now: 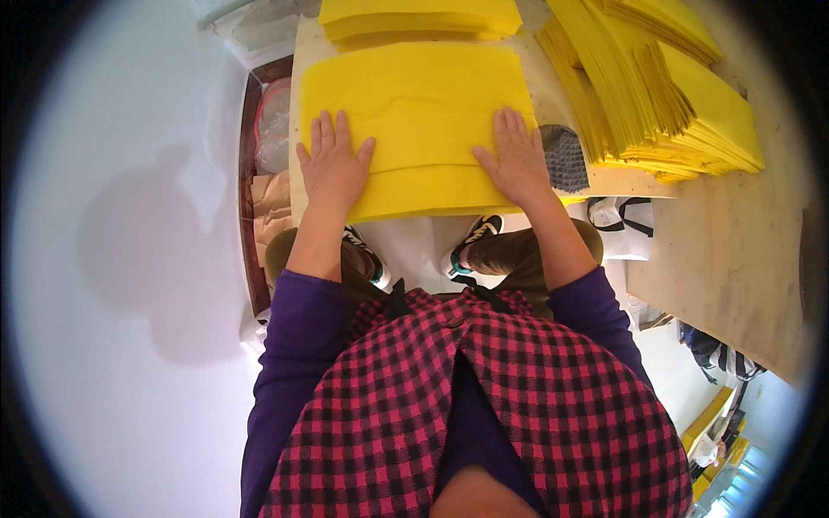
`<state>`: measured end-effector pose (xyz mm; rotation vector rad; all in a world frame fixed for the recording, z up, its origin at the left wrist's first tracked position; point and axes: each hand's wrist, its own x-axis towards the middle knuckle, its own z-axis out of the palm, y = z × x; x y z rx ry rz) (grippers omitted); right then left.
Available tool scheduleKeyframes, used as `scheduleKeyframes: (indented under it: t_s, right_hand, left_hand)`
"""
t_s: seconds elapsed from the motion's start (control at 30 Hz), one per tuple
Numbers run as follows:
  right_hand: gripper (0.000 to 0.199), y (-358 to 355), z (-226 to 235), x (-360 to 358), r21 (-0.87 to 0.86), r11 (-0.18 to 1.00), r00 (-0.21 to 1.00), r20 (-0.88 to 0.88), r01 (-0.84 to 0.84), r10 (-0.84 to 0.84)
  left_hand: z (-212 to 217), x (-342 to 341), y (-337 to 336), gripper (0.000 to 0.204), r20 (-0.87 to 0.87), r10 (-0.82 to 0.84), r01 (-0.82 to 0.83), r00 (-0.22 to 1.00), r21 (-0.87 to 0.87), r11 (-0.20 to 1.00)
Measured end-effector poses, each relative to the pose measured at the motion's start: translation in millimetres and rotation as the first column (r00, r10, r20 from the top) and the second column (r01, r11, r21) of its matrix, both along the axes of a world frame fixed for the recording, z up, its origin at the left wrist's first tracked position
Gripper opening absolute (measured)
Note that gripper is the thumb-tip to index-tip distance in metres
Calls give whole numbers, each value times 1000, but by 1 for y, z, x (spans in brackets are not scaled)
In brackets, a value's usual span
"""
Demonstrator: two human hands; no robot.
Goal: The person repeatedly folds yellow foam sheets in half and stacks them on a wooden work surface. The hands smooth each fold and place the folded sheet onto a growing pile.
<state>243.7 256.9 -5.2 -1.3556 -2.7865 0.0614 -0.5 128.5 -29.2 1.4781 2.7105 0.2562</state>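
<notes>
A yellow fabric sheet point(423, 112), creased across its lower part, lies spread on the wooden table in front of me. Its near edge reaches past the table's front edge. My left hand point(332, 164) rests flat on its left side with the fingers stretched out. On the right side my right hand point(515, 164) also lies flat, fingers pointing away from me and thumb turned inward. Neither hand grips anything. Whether more layers lie under the sheet I cannot tell.
Beyond the sheet lies another yellow fabric stack point(423, 19). Several folded yellow fabric piles point(639, 95) fill the far right of the table. A dark grey textured cloth point(564, 159) sits beside my right hand. Below the table stands a white bag point(623, 233). A white wall point(129, 414) runs along the left.
</notes>
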Motion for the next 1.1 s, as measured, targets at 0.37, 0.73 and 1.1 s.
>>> scheduleKeyframes:
  t_s: [0.37, 0.73, 1.1]
  right_hand:
    - [79, -54, -1, -72, -150, 950, 958, -131, -273, 255]
    - [76, 3, -11, 29, -137, 989, 999, 2, 54, -54]
    - [60, -10, 17, 72, -69, 997, 887, -459, 15, -45]
  left_hand:
    - [4, 0, 2, 74, 11, -1, 1, 1000, -36, 999]
    - [-6, -17, -6, 70, 30, -23, 21, 999, 39, 999]
    - [32, -64, -67, 30, 256, 23, -154, 966, 506, 849]
